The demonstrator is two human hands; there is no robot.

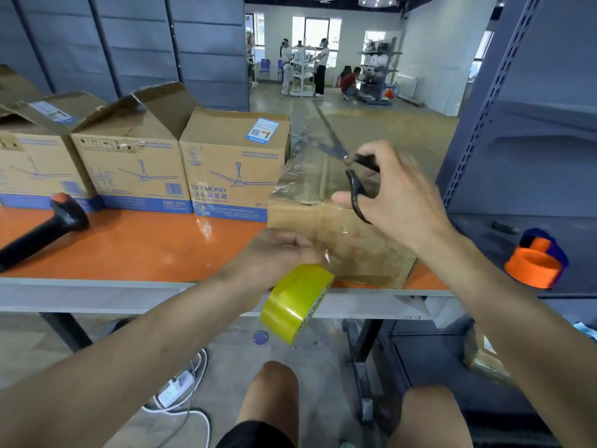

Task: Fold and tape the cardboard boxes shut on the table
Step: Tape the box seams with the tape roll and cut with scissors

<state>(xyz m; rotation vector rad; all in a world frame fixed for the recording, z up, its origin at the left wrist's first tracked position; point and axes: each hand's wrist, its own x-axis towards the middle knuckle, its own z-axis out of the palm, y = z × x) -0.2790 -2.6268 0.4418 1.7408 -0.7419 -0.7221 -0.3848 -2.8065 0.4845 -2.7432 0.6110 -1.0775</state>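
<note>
One plain brown box (339, 240) sits at the orange counter's (129, 247) near edge, flaps closed. Glossy clear tape runs along its top seam, lengthwise away from the person. Of the hands, the left hand (274, 257) grips a yellow tape roll (297, 302); the right hand (400, 195) holds black scissors (352, 179).

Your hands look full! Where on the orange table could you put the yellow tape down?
Bare orange table lies in front of the row of fan boxes, between the black handheld tool and the left hand. It is crowded at the right end, where the taped box reaches the front edge.
</note>
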